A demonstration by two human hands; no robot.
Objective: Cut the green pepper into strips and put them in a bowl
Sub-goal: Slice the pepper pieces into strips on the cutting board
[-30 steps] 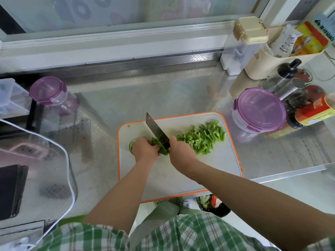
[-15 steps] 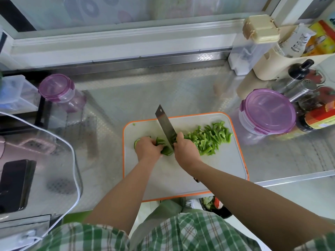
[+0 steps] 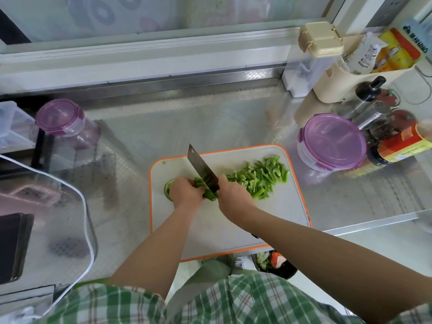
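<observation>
A white cutting board (image 3: 233,225) with an orange rim lies on the steel counter. My left hand (image 3: 185,191) holds down the uncut piece of green pepper (image 3: 168,188) at the board's left, fingers curled over it. My right hand (image 3: 233,195) grips the handle of a cleaver (image 3: 202,168), whose blade stands on the pepper right beside my left fingers. A heap of cut green pepper strips (image 3: 260,177) lies on the board to the right of the blade. No bowl shows on the counter.
A round container with a purple lid (image 3: 332,141) stands right of the board, with sauce bottles (image 3: 397,146) and shakers behind it. A purple-lidded jar (image 3: 60,120) stands at the left. A clear cover (image 3: 46,206) and a dark phone (image 3: 11,246) lie left. The counter edge runs below the board.
The cleaver has kept chopping beside my left fingers; my hands stay in the same place on the board. The view has shifted slightly.
</observation>
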